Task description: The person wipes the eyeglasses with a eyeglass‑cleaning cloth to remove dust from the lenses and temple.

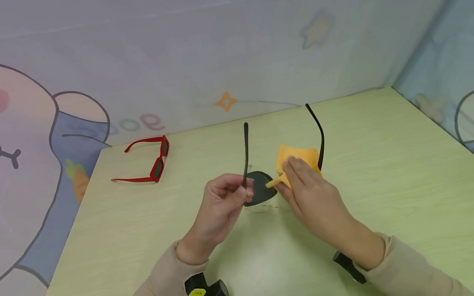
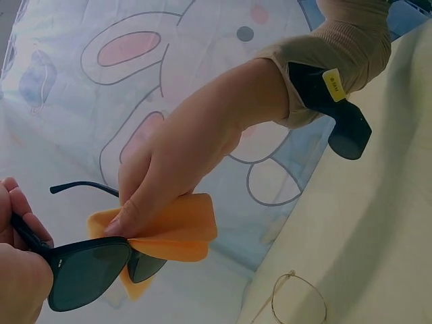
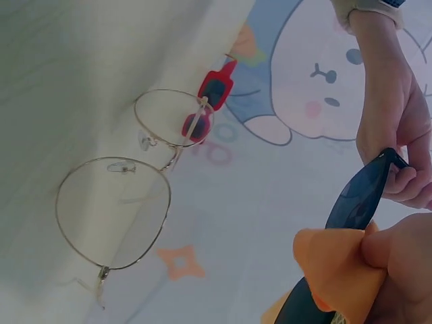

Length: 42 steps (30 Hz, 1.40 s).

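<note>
Black sunglasses (image 1: 261, 188) are held up above the table, both temples unfolded and pointing away. My left hand (image 1: 224, 203) pinches them at the hinge on the left side. With my right hand (image 1: 314, 197) I grip an orange cloth (image 1: 296, 154), folded over the right lens. In the left wrist view the thumb of the right hand (image 2: 179, 145) presses the cloth (image 2: 182, 226) near the bridge, and the left lens (image 2: 91, 273) is uncovered. The cloth hides most of the right lens.
Gold wire-rimmed eyeglasses (image 3: 111, 158) lie on the table beneath the sunglasses, mostly hidden in the head view. Red sunglasses (image 1: 159, 164) with open temples lie at the table's left. A printed cloth wall (image 1: 185, 61) stands along the back edge of the pale table (image 1: 389, 164).
</note>
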### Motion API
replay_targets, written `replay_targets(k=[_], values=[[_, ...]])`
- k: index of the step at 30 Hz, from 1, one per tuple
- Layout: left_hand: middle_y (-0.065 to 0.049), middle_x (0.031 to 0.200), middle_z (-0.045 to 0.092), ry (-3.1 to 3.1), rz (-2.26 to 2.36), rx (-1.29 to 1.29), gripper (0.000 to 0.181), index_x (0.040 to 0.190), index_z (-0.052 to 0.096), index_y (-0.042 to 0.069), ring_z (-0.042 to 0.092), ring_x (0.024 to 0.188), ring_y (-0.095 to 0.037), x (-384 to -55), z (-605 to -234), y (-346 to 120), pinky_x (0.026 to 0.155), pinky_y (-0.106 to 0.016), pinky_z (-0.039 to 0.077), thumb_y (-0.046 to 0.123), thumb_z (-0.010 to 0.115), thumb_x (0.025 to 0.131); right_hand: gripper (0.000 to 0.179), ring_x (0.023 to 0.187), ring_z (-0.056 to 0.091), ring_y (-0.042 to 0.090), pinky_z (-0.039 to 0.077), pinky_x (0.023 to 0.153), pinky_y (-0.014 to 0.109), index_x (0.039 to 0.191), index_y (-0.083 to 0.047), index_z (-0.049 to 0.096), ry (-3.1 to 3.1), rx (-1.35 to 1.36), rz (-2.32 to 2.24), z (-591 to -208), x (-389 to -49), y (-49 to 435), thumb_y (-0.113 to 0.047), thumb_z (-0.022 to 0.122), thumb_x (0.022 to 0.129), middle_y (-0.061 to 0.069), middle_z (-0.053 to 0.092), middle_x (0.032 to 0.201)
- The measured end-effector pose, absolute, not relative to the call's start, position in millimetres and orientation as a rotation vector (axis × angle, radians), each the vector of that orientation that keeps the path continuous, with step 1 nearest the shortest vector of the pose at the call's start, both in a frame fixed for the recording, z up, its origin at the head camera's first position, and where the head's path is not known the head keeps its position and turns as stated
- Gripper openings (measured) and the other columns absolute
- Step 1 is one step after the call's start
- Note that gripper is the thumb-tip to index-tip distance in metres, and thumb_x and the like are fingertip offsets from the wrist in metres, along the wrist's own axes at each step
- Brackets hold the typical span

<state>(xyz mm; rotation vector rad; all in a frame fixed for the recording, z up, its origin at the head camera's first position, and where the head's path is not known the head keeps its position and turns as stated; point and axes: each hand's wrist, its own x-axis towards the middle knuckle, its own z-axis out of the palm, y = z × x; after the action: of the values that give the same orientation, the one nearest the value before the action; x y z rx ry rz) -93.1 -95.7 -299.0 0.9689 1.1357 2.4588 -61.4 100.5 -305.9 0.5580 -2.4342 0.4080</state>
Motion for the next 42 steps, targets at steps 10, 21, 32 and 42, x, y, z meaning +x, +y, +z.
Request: replay_targets(k=[10,21,32,42], values=[[0.006,0.09,0.069,1.16,2.493,0.993,0.018,0.102,0.071,0.018,0.061,0.082,-0.004,-92.1,-297.9,-94.6,0.078,-0.016,0.047,0.011,0.064,0.088,0.067,0.117,0.051,0.036,0.047,0.084,0.05,0.121,0.01,0.056,-2.552,0.546,0.536,-301.8,-60.2,100.8,-0.047,0.027,0.099,0.022,0.054,0.126],[0.006,0.088,0.068,1.196,2.494,0.953,0.017,0.101,0.071,0.019,0.06,0.081,-0.004,-91.0,-298.0,-93.2,0.078,-0.017,0.046,0.013,0.065,0.087,0.06,0.114,0.054,0.032,0.048,0.086,0.044,0.126,0.009,0.051,-2.397,0.689,0.752,-302.1,-56.8,94.6,-0.041,0.03,0.101,0.018,0.054,0.128],[0.006,0.089,0.068,1.171,2.482,0.963,0.018,0.102,0.071,0.018,0.061,0.081,-0.004,-90.7,-299.4,-95.5,0.077,-0.016,0.047,0.011,0.064,0.087,0.07,0.114,0.054,0.037,0.051,0.077,0.049,0.121,0.012,0.055,-2.494,0.593,0.534,-304.9,-63.8,101.3,-0.047,0.022,0.099,0.024,0.055,0.124],[0.006,0.092,0.068,1.177,2.513,0.926,0.017,0.101,0.071,0.019,0.06,0.081,-0.004,-91.9,-298.4,-94.5,0.077,-0.016,0.047,0.012,0.064,0.087,0.062,0.117,0.051,0.035,0.047,0.086,0.048,0.125,0.01,0.052,-2.511,0.623,0.672,-307.8,-60.5,97.7,-0.043,0.033,0.099,0.022,0.053,0.128]])
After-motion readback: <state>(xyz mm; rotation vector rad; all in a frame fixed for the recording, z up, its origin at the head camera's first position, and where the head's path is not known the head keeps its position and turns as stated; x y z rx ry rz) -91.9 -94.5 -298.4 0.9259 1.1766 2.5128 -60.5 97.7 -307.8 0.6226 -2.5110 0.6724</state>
